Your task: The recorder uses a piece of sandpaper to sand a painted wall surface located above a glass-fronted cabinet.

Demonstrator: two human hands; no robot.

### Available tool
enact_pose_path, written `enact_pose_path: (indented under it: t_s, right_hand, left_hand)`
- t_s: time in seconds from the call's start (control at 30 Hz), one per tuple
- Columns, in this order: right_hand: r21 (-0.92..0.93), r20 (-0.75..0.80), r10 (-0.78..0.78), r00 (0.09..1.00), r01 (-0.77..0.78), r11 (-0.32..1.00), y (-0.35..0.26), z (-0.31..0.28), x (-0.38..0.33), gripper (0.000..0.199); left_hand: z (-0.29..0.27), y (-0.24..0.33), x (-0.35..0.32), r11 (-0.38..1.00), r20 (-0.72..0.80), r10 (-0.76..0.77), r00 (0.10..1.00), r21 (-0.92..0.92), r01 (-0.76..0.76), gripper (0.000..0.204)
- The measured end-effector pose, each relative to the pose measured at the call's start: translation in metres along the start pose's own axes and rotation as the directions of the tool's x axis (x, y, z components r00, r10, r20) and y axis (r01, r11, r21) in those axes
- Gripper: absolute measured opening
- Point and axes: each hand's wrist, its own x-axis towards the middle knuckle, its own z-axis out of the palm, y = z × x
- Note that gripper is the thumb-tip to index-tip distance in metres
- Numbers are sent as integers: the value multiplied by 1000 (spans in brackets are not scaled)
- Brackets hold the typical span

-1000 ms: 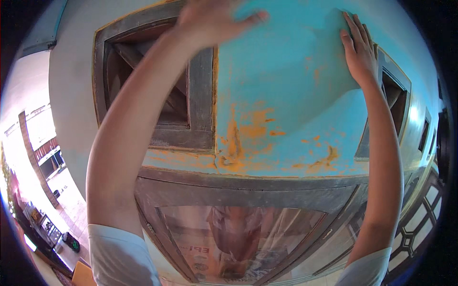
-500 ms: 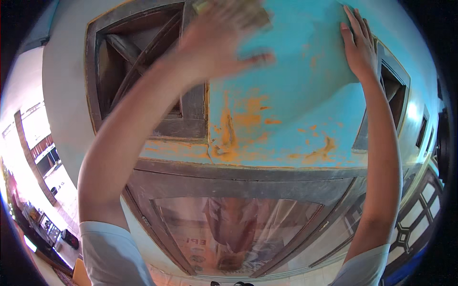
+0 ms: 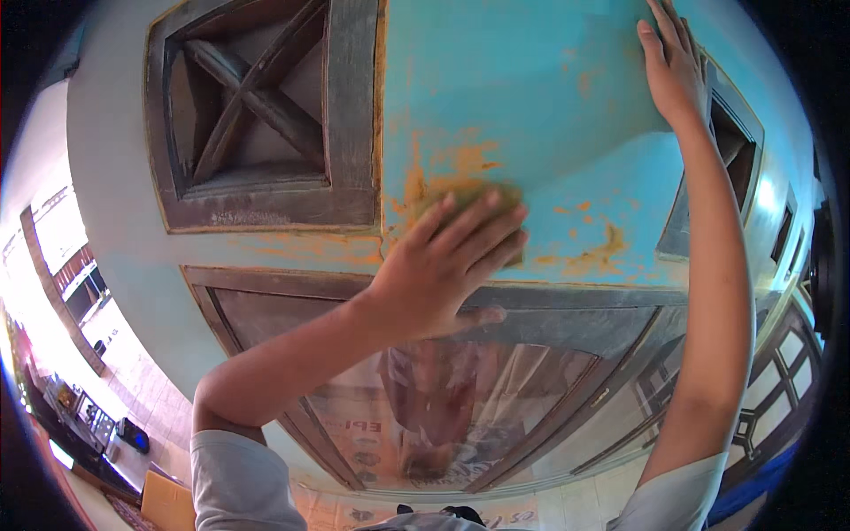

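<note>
Left hand: my left hand [image 3: 443,265] lay flat, fingers spread and pointing up to the right, pressing a pad [image 3: 460,199] against the wall [image 3: 513,97]. It gripped nothing by closing; the fingers were stretched out over the pad.
Pad: a greenish-tan sheet, mostly hidden under my fingers, with only its upper edge showing just above the fingertips. I could not tell what it was made of.
Right hand: my right hand [image 3: 673,66] rested open, palm on the same wall, fingers together and pointing up, well apart from the left hand, up and to its right. It held nothing.
Wall: a turquoise painted face with orange-brown rubbed patches [image 3: 460,164] just above and beside the left fingertips, and more streaks to their right, below the right hand.
Vent: a grey wooden frame with crossed slats [image 3: 257,115] sat up and to the left of the left hand, touching the turquoise edge.
Second vent: another grey frame [image 3: 722,159] stood just right of my right wrist, partly behind the arm.
Glass: a framed pane [image 3: 460,407] lay below the left wrist, showing a dim reflection.
</note>
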Motion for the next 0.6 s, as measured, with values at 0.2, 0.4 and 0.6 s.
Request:
enact_pose_path:
  t_s: [0.2,0.4,0.6]
  right_hand:
    - [-4,23,22,1000,-22,1000,3,20,-7,60]
    - [-63,-231,-172,958,162,985,53,54,-5,60]
    - [-65,-216,-187,958,177,982,66,50,-22,60]
  left_hand:
    - [-15,-31,-42,957,-28,-271,962,97,273,80]
    - [13,3,-90,942,79,-336,939,15,336,80]
    - [7,-26,-111,791,-160,-596,787,51,609,87]
